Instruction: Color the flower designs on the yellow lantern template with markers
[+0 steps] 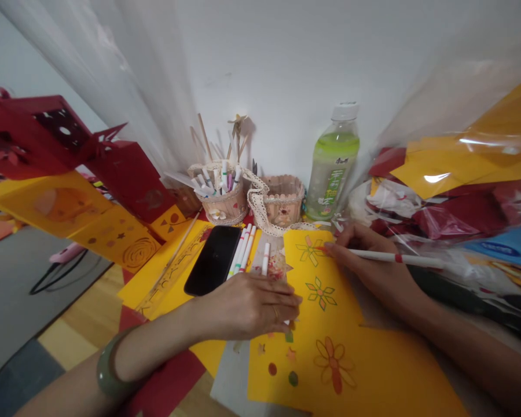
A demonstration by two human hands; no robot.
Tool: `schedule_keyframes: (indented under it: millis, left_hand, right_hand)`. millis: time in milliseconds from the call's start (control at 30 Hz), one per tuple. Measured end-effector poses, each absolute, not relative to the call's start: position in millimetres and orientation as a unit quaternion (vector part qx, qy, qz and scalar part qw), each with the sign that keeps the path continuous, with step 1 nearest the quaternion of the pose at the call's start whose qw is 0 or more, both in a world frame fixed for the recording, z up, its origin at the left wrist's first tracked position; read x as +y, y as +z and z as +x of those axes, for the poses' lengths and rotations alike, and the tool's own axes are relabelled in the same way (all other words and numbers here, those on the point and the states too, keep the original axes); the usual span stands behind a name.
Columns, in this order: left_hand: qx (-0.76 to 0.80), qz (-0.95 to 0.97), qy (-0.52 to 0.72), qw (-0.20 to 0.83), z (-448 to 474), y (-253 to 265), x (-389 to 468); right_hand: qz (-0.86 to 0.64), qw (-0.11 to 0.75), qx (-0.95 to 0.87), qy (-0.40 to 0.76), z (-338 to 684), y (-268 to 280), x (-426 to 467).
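Observation:
My right hand [373,260] is closed around a white marker with a red band [375,255]. The marker's tip rests by the top flower outline [311,252] on a sheet of yellow paper [304,353]. Two more drawn flowers run down the sheet: a green-outlined one [321,293] and a larger orange-petalled one [333,365]. My left hand [247,304] lies flat over the sheet's left edge, its fingers stretched out. Something small and white shows under its fingertips. A white marker [265,260] sticks out behind that hand, and small coloured shapes [272,369] lie below it.
A black phone [212,260] and several markers [243,249] lie to the left. Behind stand a basket of pens [221,202], a second basket [284,208] and a green drink bottle [335,162]. Red and yellow paper constructions [125,179] rise at left; a clear plastic bag [451,174] bulges at right.

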State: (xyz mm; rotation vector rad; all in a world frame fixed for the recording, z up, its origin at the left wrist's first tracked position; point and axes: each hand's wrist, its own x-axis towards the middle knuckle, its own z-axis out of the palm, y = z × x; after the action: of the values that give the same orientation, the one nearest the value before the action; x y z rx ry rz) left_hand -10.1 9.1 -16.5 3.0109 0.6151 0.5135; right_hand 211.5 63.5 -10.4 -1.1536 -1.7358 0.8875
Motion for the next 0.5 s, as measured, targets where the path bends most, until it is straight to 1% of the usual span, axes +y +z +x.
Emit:
schedule_keyframes:
  millis: [167,267,333,433,500]
  left_hand:
    - [0.201,0.962,0.174,0.055,-9,-13,7]
    - [0.218,0.954,0.208,0.017,-8,-14,9]
    - [0.242,0.944,0.224,-0.019,-8,-15,11]
    - [0.279,0.934,0.219,-0.041,-9,-17,13]
    - [0.287,0.935,0.204,-0.047,-10,-18,13]
  right_hand:
    - [-0.442,0.403,-0.709,0.374,207,-12,65]
    - [-0.448,0.393,-0.688,0.414,204,-11,59]
    - [-0.447,0.369,-0.681,0.447,201,-10,53]
    - [-0.452,0.335,-0.676,0.476,198,-7,47]
    - [-0.468,0.346,-0.66,0.475,198,-7,47]
